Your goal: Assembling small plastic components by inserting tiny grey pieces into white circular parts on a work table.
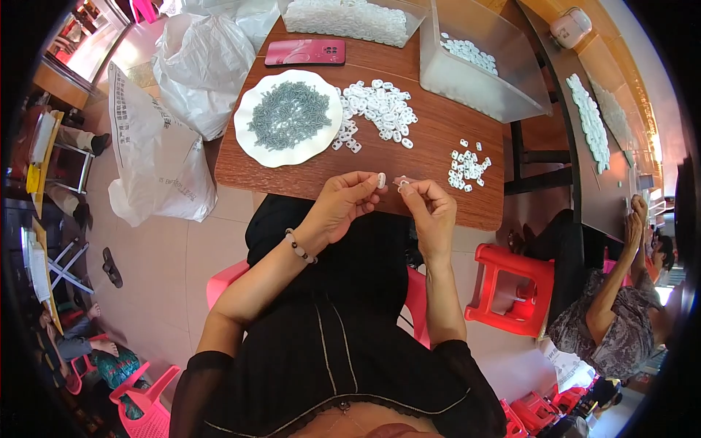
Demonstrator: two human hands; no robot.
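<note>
The left hand (342, 204) is palm-inward at the near edge of the brown table (438, 150), its thumb and index finger pinching a white oval piece (381, 180). The long axis of this piece runs roughly upright in the view, pointing away from the wearer. The right hand (434, 208), just beside it, grips a small white part (402, 183) between thumb and fingers; the fingertips partly cover this part, so its long axis cannot be told. The two parts are near each other but apart. Beyond the hands, to the right, lies a scatter of small white pieces (468, 168). To the left, a scalloped white plate (246, 140) bears grey pins (290, 114) pointing in mixed directions. A pile of white oval links (381, 106) adjoins the plate. Farther back are a pink phone (304, 52), long axis left to right, and a translucent bin (467, 91).
</note>
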